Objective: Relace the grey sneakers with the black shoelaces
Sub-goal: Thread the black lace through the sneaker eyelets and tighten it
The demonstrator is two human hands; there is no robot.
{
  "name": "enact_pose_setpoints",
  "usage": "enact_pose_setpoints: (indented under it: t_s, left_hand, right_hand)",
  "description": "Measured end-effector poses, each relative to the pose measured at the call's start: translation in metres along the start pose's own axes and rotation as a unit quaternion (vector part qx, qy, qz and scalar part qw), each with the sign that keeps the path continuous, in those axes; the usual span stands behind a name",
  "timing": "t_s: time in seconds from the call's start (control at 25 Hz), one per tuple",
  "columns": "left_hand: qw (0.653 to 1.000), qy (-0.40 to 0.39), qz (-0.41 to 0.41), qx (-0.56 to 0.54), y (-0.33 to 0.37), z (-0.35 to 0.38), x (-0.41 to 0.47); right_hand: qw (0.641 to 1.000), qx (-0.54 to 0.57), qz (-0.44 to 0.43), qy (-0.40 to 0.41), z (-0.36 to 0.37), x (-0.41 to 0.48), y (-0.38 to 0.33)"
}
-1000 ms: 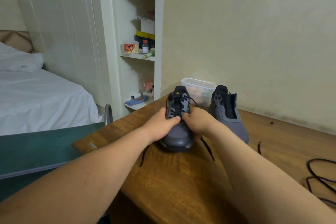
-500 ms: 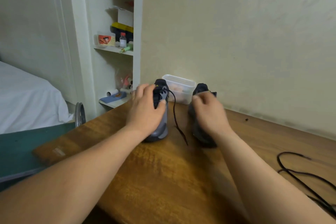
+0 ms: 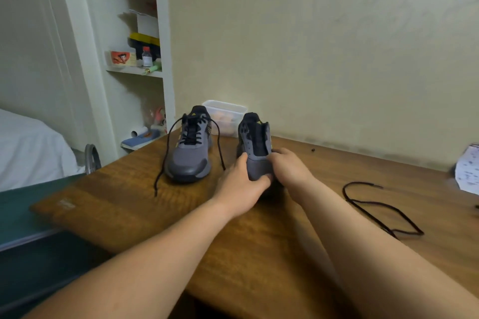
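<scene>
Two grey sneakers stand on the wooden table (image 3: 145, 204). The left sneaker (image 3: 189, 155) is laced with a black shoelace whose loose ends trail down both sides onto the wood. The right sneaker (image 3: 255, 145) has bare eyelets and no lace. My left hand (image 3: 242, 186) grips its toe from the left, thumb up along the side. My right hand (image 3: 289, 169) holds the same toe from the right. A second black shoelace (image 3: 373, 204) lies loose in a loop on the table to the right.
A clear plastic container (image 3: 225, 115) stands behind the sneakers by the wall. A printed white paper (image 3: 469, 172) lies at the far right edge. Shelves with small items are at the back left, with a bed and a green surface beyond the table's left edge.
My left hand has let go of the laced sneaker and moved right onto the unlaced one. Both hands now hold the unlaced sneaker's toe. The camera has swung right.
</scene>
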State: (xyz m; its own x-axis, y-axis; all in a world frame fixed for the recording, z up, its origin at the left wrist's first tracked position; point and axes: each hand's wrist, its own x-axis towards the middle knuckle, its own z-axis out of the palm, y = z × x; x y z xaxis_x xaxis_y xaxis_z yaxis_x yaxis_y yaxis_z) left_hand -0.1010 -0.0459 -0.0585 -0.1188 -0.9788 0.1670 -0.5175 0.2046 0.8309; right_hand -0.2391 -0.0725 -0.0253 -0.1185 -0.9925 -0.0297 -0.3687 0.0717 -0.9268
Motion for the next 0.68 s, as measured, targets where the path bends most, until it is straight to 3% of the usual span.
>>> enact_pose_setpoints:
  t_s: [0.16,0.28,0.36,0.44,0.52,0.68]
  left_hand:
    - [0.990,0.065,0.007,0.129,-0.005,0.011,-0.055]
    - [0.988,0.100,0.003,0.121,-0.006,0.012,-0.074]
    - [0.985,0.127,0.011,0.112,-0.004,0.012,-0.079]
    - [0.974,0.170,0.055,0.137,-0.003,0.016,-0.082]
    - [0.967,0.190,0.087,0.147,-0.001,0.017,-0.082]
    - [0.972,0.178,0.069,0.137,-0.002,0.018,-0.078]
  right_hand:
    - [0.998,0.010,-0.024,-0.055,-0.009,-0.057,0.011]
    - [0.994,0.011,-0.038,-0.106,-0.027,-0.070,0.020]
    - [0.993,0.001,-0.065,-0.094,-0.063,-0.067,0.022]
    - [0.989,-0.115,-0.093,0.023,-0.115,-0.053,0.031]
    - [0.946,-0.292,-0.067,0.122,-0.156,-0.029,0.051]
    - [0.908,-0.412,0.074,0.030,-0.157,0.000,0.067]
